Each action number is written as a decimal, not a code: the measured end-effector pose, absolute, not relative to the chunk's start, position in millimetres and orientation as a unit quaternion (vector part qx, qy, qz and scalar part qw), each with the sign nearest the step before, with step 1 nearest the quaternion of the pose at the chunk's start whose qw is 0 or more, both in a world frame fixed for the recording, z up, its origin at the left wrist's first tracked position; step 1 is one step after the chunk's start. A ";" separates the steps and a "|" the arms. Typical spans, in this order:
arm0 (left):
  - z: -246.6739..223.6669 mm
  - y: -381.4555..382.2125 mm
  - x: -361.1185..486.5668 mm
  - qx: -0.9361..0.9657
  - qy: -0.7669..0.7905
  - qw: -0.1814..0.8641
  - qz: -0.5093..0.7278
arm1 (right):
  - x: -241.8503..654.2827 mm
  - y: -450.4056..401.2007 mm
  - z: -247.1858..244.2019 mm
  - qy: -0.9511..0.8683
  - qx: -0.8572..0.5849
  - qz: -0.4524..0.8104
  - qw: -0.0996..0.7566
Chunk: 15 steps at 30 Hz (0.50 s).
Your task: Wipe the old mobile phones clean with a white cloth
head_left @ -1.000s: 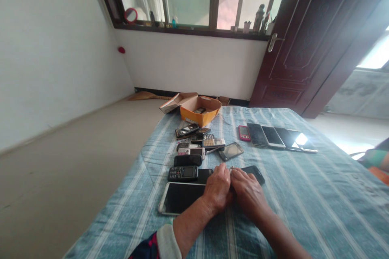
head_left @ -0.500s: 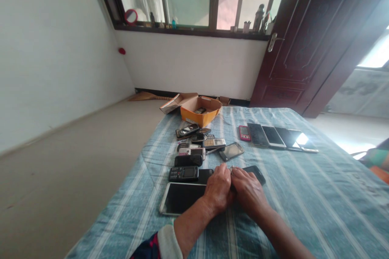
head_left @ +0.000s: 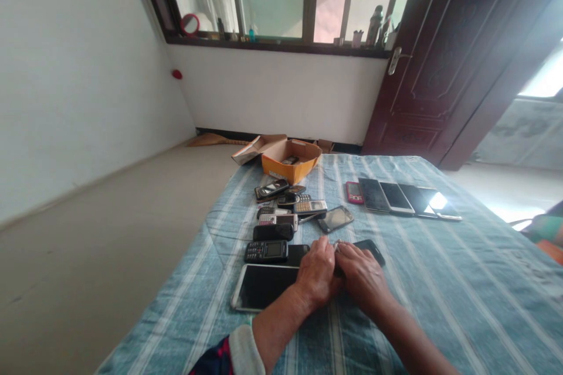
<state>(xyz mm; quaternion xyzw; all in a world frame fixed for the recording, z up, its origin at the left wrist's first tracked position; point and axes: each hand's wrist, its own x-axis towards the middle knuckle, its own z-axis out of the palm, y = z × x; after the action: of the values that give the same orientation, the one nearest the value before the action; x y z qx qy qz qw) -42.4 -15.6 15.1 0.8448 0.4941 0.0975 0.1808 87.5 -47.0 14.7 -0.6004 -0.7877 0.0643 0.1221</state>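
My left hand (head_left: 317, 269) and my right hand (head_left: 363, 272) are side by side, fingers bent inward and closed. A small pale item (head_left: 337, 244) shows between their fingertips; what else they hold is hidden. Beside my left hand lie a large white-framed phone (head_left: 264, 287), a black keypad phone (head_left: 266, 251) and a dark phone (head_left: 298, 254). Another dark phone (head_left: 372, 251) sticks out beyond my right hand. Farther up lie a grey touchscreen phone (head_left: 335, 219), a shiny black phone (head_left: 273, 231) and several older phones (head_left: 310, 205) in a cluster.
An open orange box (head_left: 290, 173) with a phone inside stands at the far edge of the striped cloth (head_left: 417, 304). A red phone (head_left: 354, 192) and several flat phones (head_left: 396, 197) form a row at the right. Beyond are a door (head_left: 431, 70) and a windowsill.
My right hand has shifted very slightly to the right, and a little more of the pale item shows between the fingertips. The phones and box have not moved.
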 end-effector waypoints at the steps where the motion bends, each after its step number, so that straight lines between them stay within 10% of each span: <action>1: 14.5 -15.6 -42.4 0.845 0.494 0.180 0.099 | 88.1 -47.9 14.3 -0.788 -0.599 0.065 0.122; 15: 6.8 -15.0 -40.5 0.835 0.500 0.182 0.138 | 126.6 -51.2 5.1 -0.718 -0.692 0.010 0.079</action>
<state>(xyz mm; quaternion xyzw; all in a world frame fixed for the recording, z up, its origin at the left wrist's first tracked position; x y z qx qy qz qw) -40.5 -15.0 6.8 0.8352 0.5002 0.1379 0.1823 126.6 -51.2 5.1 -0.6918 -0.7177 0.0100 0.0789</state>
